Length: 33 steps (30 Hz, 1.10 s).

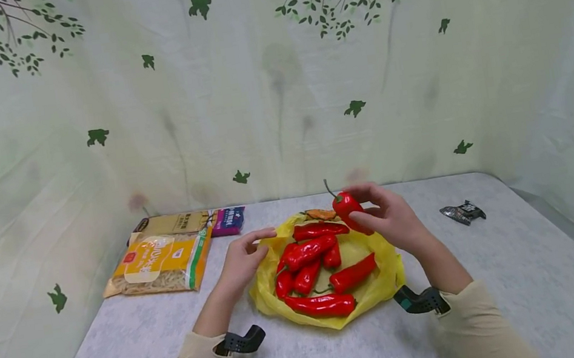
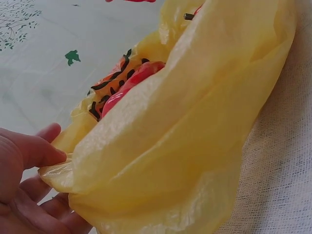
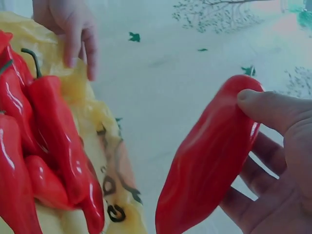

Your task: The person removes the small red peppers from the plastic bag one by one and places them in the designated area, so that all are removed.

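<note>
A yellow plastic bag (image 1: pixel 386 281) lies spread on the table with several glossy red peppers (image 1: pixel 309 252) in it. My right hand (image 1: pixel 393 219) holds one red pepper (image 1: pixel 346 207) above the bag's far right side, its green stem pointing up. In the right wrist view this pepper (image 3: pixel 209 151) is pinched between thumb and fingers, apart from the others. My left hand (image 1: pixel 241 265) is at the bag's left rim. Thumb and fingers pinch the edge of the bag (image 2: pixel 180 151) in the left wrist view, where the bag's wall hides most of the peppers.
At the back left, an orange food packet (image 1: pixel 158 264) leans over a tan packet (image 1: pixel 174 222) beside a purple one (image 1: pixel 228 221). A small black wrapper (image 1: pixel 464 213) lies at the right. A leaf-patterned curtain (image 1: pixel 273 83) surrounds the table.
</note>
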Each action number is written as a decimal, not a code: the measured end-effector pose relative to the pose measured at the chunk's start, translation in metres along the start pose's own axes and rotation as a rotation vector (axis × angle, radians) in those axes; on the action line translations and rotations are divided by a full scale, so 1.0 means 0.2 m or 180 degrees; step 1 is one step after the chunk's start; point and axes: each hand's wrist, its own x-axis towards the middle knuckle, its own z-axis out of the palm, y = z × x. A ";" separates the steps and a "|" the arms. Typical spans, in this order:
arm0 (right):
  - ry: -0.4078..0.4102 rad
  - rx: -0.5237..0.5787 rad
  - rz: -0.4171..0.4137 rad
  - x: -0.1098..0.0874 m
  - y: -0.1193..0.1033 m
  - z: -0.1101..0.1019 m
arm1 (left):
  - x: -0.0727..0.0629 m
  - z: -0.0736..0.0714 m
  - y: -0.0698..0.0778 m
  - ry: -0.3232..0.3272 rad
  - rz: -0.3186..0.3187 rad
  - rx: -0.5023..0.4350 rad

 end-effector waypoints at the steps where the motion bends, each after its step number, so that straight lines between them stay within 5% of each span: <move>1: 0.0059 -0.0003 0.0024 0.00 0.00 -0.01 | 0.00 0.00 0.00 -0.0001 0.0000 0.0001; 10: 0.0640 0.0096 0.0306 0.00 0.10 -0.10 | 0.01 0.00 0.00 -0.0035 0.0026 0.0003; 19: 0.1032 -0.0239 0.0490 0.00 0.22 -0.15 | 0.00 -0.01 -0.01 -0.0018 0.0023 0.0030; 33: 0.1073 -0.0166 0.1253 -0.03 0.35 -0.22 | -0.01 0.00 0.01 -0.0035 -0.0004 -0.0022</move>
